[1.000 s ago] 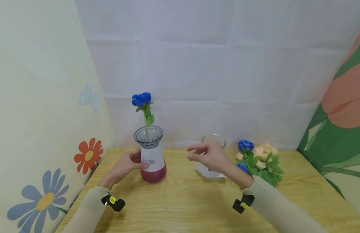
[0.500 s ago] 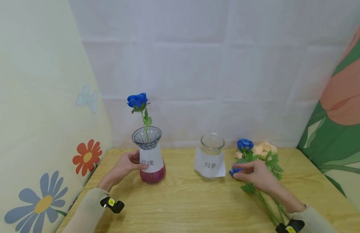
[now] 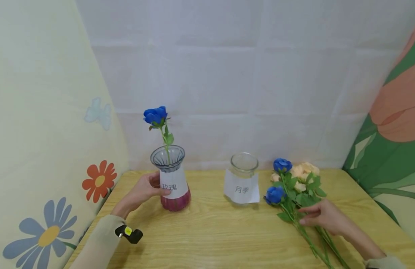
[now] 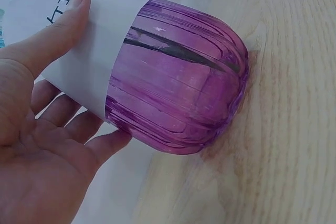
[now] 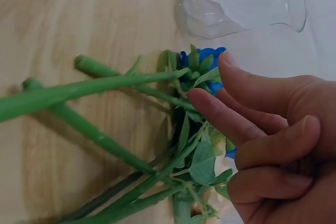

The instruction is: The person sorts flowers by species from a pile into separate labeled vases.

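Observation:
My left hand [image 3: 140, 192] holds a ribbed glass vase [image 3: 175, 203], thumb on its white paper label and fingers around the far side. The vase is purple at the base and grey at the flared rim. One blue rose [image 3: 155, 116] stands in it, leaning left. In the left wrist view, a dark stem shows through the purple glass [image 4: 210, 93]. My right hand [image 3: 333, 218] hovers at the green stems [image 5: 73, 92] of flowers lying on the right, thumb and forefinger apart. Two blue roses [image 3: 275, 195] lie there beside cream flowers [image 3: 305, 171].
A clear glass vase [image 3: 244, 163] with a white paper label [image 3: 241, 186] stands between the held vase and the lying flowers. The wooden table [image 3: 214, 231] meets a white cloth backdrop [image 3: 207, 82] behind. Flower-patterned panels [image 3: 49, 149] flank it.
My right hand has moved right and toward me, from in front of the clear vase, past the lower blue rose, to the stems. My left hand still holds the purple-based vase.

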The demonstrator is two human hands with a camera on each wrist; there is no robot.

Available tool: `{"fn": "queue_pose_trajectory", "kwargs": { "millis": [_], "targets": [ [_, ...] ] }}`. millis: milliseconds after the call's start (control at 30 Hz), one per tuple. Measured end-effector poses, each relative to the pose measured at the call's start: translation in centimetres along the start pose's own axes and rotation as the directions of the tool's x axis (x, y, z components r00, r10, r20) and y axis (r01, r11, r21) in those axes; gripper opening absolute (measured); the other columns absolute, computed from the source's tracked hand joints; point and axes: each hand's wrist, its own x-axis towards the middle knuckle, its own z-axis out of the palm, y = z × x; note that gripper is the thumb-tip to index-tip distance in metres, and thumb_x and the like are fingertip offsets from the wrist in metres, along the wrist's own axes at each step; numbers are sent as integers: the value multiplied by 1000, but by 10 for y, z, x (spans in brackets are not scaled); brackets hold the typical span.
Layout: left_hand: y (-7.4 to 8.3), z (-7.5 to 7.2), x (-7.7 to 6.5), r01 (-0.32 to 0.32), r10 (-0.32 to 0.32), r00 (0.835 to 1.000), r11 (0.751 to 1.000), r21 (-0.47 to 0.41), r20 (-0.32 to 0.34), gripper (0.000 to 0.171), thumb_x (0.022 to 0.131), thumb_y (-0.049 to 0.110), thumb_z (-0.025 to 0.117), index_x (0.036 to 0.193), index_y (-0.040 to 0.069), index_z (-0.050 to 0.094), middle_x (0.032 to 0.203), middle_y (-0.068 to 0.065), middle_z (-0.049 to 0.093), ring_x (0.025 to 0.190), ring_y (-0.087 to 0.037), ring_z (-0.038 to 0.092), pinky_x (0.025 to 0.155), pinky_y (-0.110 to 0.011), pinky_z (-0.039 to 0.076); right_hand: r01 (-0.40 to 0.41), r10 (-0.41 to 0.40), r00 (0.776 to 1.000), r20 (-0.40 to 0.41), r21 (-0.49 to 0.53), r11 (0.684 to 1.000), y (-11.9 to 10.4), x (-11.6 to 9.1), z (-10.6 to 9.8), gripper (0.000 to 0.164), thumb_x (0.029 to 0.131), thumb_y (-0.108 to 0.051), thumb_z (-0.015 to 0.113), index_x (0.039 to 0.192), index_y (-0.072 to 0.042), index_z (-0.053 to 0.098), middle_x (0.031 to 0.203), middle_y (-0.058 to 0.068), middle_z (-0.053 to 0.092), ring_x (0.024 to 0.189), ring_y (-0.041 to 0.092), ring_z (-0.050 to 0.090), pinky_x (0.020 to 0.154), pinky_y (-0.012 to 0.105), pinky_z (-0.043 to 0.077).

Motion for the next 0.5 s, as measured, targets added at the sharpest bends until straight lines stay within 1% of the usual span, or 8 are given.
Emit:
{"fn": "queue_pose_trajectory", "kwargs": {
  "millis": [67, 133, 200, 267, 300, 333, 367, 500],
  "targets": [
    [0, 0, 0, 1, -1, 1000, 1000, -5, -1, 77, 87, 13, 88, 153, -1, 49, 145, -21, 61, 131, -41, 59, 104, -47, 53, 4, -4, 1000, -2, -6, 1000, 4, -2, 1, 51, 91, -19, 85, 126, 14, 69, 100, 19, 78, 40, 3, 21, 41, 21, 27],
    [0, 0, 0, 6, -6, 1000, 1000, -17, -5, 77, 87, 12, 87, 153, -2, 49, 146, -21, 60, 132, -40, 58, 104, -46, 52, 8, -8, 1000, -4, -19, 1000, 7, -3, 2, 47, 90, -17, 85, 123, 13, 70, 102, 21, 78, 42, 7, 42, 42, 24, 36],
    [0, 0, 0, 9, -9, 1000, 999, -31, -8, 77, 87, 11, 87, 153, -2, 49, 147, -21, 59, 133, -41, 57, 105, -46, 52, 28, -28, 1000, -3, -32, 999, 12, -3, 3, 44, 89, -15, 86, 120, 13, 72, 105, 23, 77, 55, 16, 64, 49, 28, 51],
    [0, 0, 0, 9, -9, 1000, 999, -39, -8, 77, 88, 11, 87, 154, -2, 49, 147, -21, 59, 134, -41, 56, 105, -47, 51, 54, -54, 999, 2, -35, 998, 15, -3, 4, 42, 88, -13, 86, 117, 14, 73, 106, 25, 76, 78, 25, 76, 63, 33, 61],
    [0, 0, 0, 9, -10, 1000, 999, -42, -8, 77, 88, 11, 87, 154, -2, 49, 148, -22, 58, 134, -41, 56, 106, -47, 51, 65, -65, 998, 6, -35, 997, 17, -3, 5, 41, 88, -13, 87, 116, 15, 73, 108, 26, 75, 91, 28, 77, 72, 35, 62],
    [-1, 0, 0, 9, -9, 1000, 999, -44, -8, 77, 88, 11, 86, 154, -2, 48, 148, -22, 58, 134, -41, 56, 106, -47, 51, 74, -74, 997, 8, -40, 996, 18, -3, 5, 41, 87, -13, 87, 114, 14, 73, 107, 26, 76, 92, 26, 77, 74, 35, 63],
    [-1, 0, 0, 10, -10, 1000, 999, -43, -7, 77, 88, 10, 86, 154, -2, 48, 148, -22, 58, 134, -41, 56, 107, -48, 50, 83, -83, 997, 9, -41, 996, 19, -3, 6, 41, 87, -13, 87, 114, 15, 74, 107, 26, 76, 92, 24, 77, 75, 35, 63],
    [-1, 0, 0, 16, -17, 1000, 999, -32, -18, 76, 89, 11, 86, 154, -2, 49, 148, -21, 59, 134, -40, 56, 107, -48, 50, 86, -86, 996, 9, -53, 995, 20, -5, 8, 39, 86, -13, 88, 112, 13, 75, 104, 23, 77, 87, 18, 76, 71, 32, 63]
  ]
}}
